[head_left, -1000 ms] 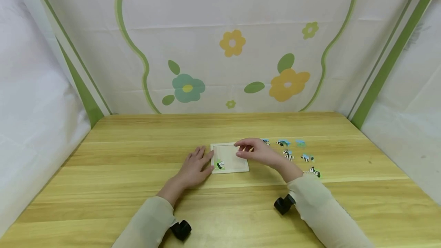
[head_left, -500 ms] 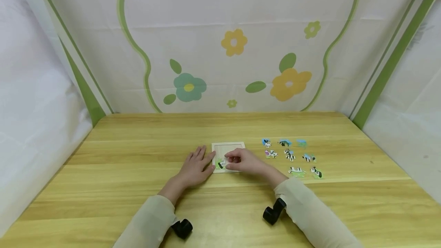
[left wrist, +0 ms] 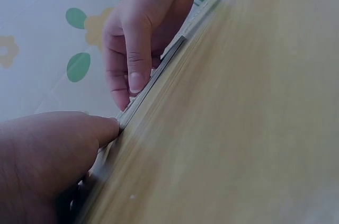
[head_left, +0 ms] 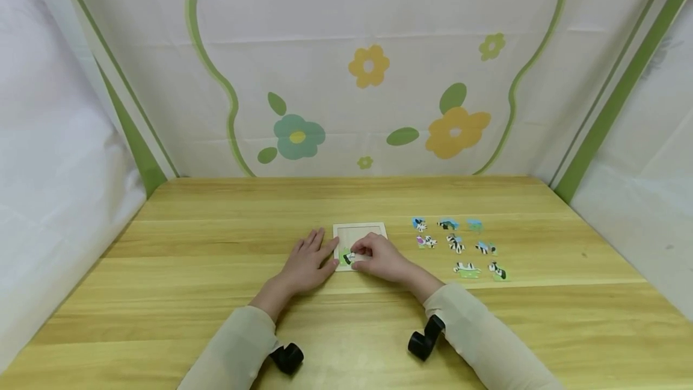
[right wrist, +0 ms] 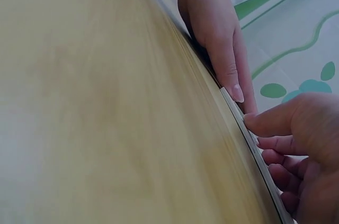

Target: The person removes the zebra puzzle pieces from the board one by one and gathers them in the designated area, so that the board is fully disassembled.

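A small pale wooden puzzle tray (head_left: 360, 225) lies flat on the table, with a green, black and white puzzle piece (head_left: 345, 256) in its lower left corner. My left hand (head_left: 307, 262) rests beside the tray, fingers extended, thumb and index finger touching its left edge. Over the lower part of the tray, my right hand (head_left: 381, 257) pinches a puzzle piece, mostly hidden by the fingers, next to the corner piece. In the right wrist view, the right thumb and curled fingers (right wrist: 280, 121) are close above the tray's edge (right wrist: 257, 152).
Several loose puzzle pieces (head_left: 456, 244) with animal pictures lie in rough rows to the right of the tray on the wooden table (head_left: 216, 221). A white floral cloth (head_left: 335, 101) stands behind the table. Black wrist cameras (head_left: 426, 342) sit under both sleeves.
My right hand has moved left and down from the tray's upper right side to the corner piece, carrying a piece. Loose pieces it covered now show. The left hand stays at the edge.
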Motion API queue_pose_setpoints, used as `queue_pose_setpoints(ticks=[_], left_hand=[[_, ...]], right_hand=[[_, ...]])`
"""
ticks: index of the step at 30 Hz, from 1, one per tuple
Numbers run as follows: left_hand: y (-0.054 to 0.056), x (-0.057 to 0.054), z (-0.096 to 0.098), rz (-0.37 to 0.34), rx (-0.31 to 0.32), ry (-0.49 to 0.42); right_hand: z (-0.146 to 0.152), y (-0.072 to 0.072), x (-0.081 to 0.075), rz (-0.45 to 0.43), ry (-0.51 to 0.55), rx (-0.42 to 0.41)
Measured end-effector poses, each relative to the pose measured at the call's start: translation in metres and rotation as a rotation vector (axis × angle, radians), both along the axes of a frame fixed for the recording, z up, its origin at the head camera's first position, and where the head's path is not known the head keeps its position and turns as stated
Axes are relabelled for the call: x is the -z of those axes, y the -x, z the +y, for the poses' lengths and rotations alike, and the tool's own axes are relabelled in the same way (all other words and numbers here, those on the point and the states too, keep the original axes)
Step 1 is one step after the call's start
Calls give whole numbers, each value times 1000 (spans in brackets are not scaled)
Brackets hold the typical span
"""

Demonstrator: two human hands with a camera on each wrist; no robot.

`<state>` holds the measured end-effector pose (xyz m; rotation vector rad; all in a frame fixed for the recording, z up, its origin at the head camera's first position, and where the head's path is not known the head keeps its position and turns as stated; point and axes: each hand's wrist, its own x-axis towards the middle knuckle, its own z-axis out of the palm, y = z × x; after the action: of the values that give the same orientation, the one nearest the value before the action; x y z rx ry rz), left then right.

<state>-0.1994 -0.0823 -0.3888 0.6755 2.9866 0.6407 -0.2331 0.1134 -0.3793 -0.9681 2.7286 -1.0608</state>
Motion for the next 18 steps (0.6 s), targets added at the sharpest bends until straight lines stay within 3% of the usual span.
queue_pose_setpoints(ticks=[9,18], left_hand=[[0,2,1,-14,-6,-6],[1,2,1,-9,-16,-18]], right_hand=[[-3,-2,2,-108,85,60],[-2,-3,3,-150,150,44]])
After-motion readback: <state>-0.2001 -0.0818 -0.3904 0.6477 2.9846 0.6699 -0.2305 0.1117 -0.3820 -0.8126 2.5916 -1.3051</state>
